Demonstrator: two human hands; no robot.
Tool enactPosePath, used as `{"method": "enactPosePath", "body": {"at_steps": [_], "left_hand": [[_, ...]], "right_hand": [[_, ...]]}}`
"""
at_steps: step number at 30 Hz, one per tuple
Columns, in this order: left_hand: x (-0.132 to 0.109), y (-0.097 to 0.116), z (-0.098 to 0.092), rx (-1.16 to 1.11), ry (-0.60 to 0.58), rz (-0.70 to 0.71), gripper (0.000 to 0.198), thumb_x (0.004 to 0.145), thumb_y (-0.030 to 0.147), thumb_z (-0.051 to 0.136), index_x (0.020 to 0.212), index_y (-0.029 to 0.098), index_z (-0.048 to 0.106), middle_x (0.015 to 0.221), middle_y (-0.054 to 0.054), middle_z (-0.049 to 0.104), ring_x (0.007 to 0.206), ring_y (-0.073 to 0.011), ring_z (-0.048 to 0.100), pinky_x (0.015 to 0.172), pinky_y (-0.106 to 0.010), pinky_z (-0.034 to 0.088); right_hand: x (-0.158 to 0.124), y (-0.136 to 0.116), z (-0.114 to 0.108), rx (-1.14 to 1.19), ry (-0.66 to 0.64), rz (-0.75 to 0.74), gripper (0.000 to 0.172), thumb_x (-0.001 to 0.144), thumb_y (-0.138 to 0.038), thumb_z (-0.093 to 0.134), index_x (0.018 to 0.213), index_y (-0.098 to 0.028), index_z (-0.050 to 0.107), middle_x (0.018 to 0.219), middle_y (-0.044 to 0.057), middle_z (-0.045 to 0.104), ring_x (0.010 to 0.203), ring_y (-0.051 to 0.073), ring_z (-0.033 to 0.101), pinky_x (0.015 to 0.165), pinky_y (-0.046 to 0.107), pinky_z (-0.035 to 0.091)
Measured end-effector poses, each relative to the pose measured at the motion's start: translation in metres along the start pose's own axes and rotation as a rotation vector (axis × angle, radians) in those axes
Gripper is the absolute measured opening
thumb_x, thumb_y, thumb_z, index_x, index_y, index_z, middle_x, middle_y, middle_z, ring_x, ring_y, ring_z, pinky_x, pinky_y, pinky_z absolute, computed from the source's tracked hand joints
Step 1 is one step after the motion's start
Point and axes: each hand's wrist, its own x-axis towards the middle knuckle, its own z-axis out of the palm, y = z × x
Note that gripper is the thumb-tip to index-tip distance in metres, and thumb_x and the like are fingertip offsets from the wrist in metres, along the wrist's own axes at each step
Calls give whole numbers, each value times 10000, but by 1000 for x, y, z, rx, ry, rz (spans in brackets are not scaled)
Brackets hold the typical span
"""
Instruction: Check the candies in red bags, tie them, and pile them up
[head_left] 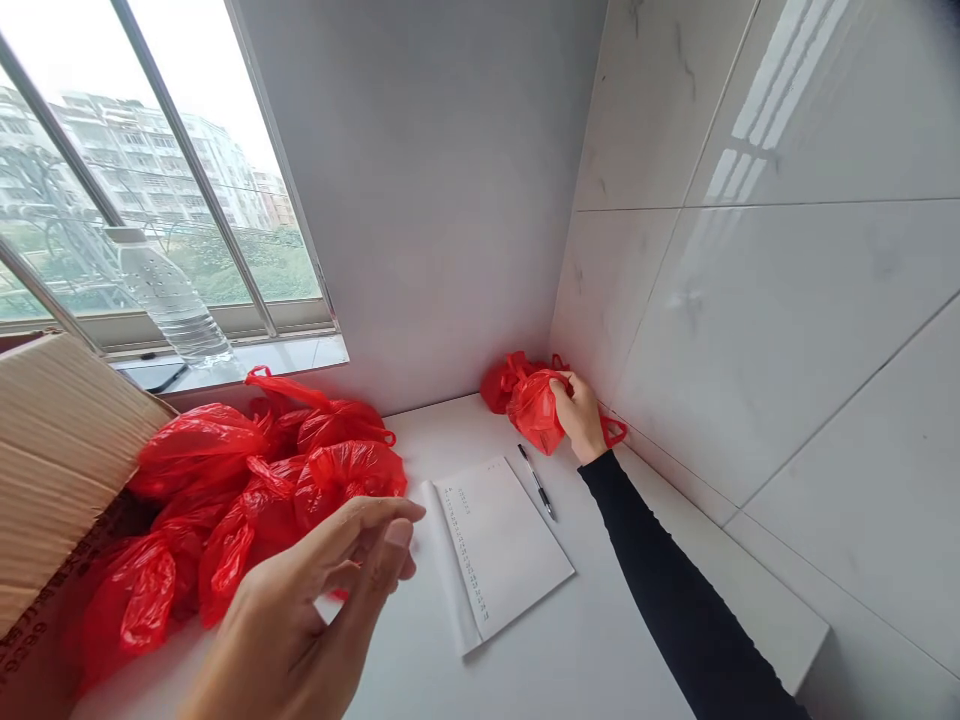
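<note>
In the far corner of the white table, my right hand (579,412) has its fingers closed on a red plastic bag (538,408). What the bag contains is hidden. My left hand (322,590) hovers in the foreground with its fingers curved and apart, nothing between them. Beyond and left of it lies a heap of red plastic bags (255,490), bulging and partly tied. Between the hands rests a notepad (510,550) with a column of small handwriting down its left side. A black and clear pen (538,483) lies just right of the pad.
A cardboard box (67,460) stands at the left edge beside the bags. On the windowsill are a clear water bottle (174,300) and a dark flat object (154,375). Grey and marble-tiled walls close off the back and right of the table (720,570).
</note>
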Motion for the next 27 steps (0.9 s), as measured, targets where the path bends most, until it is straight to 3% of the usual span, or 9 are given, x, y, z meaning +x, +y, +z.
{"method": "enactPosePath", "body": {"at_steps": [4,8,11,12,15,18,21,24,27], "left_hand": [[17,2,14,19,-94,-105,461,889,666,652,1137,287,736,878,-42,750,799,-229,727,660,-261,599],[29,6,35,-387,-145,-401,558,890,717,615,1181,253,721,1025,-83,744,783,-221,705,597,-288,594],[33,7,51,-632,-198,-444,651,940,761,419,1279,266,673,1187,-113,732,870,-269,722,601,-378,624],[34,7,54,-660,-196,-424,622,940,743,434,1280,276,663,1209,-105,732,899,-269,722,629,-390,632],[35,0,55,-705,-141,-388,421,860,557,735,1149,255,680,1109,-65,763,863,-215,712,706,-328,620],[37,-11,47,-706,-80,-377,383,762,430,882,1000,215,672,868,-14,743,648,-136,640,617,-245,562],[40,-19,43,-697,-25,-383,405,752,460,886,945,224,619,733,42,666,535,-89,549,515,-200,485],[41,-19,45,-638,16,-404,357,797,437,841,970,228,607,760,41,658,558,-99,578,495,-195,470],[42,-17,44,-516,33,-383,292,851,453,764,978,231,623,820,35,664,557,-102,569,485,-205,471]], "right_hand": [[-36,-47,-13,236,-203,-55,320,1001,-454,521,1141,-210,675,1165,76,760,1026,236,699,883,336,554],[-70,-87,-30,662,-493,-11,195,1005,-432,588,1089,-265,646,1065,20,739,894,196,679,792,294,527],[-82,-100,-38,816,-639,35,118,1014,-361,608,1003,-255,658,1022,9,717,850,167,652,757,267,497],[-83,-101,-39,824,-676,43,121,1017,-349,605,993,-248,667,1018,12,714,848,166,648,760,268,493],[-81,-100,-42,764,-707,40,156,1012,-349,592,1018,-235,697,998,24,715,858,179,649,797,295,501],[-73,-95,-45,588,-714,5,277,1022,-440,568,1044,-220,735,966,33,709,862,186,640,817,316,498],[-68,-88,-43,333,-802,-39,360,950,-539,673,1087,-214,747,936,26,694,859,185,626,780,303,485],[-68,-79,-33,61,-936,-75,454,818,-484,822,1179,-225,730,839,-12,664,773,167,594,685,276,446],[-70,-72,-22,-92,-979,-152,237,863,-389,747,1026,-218,766,722,-31,617,664,139,520,605,272,379]]}}
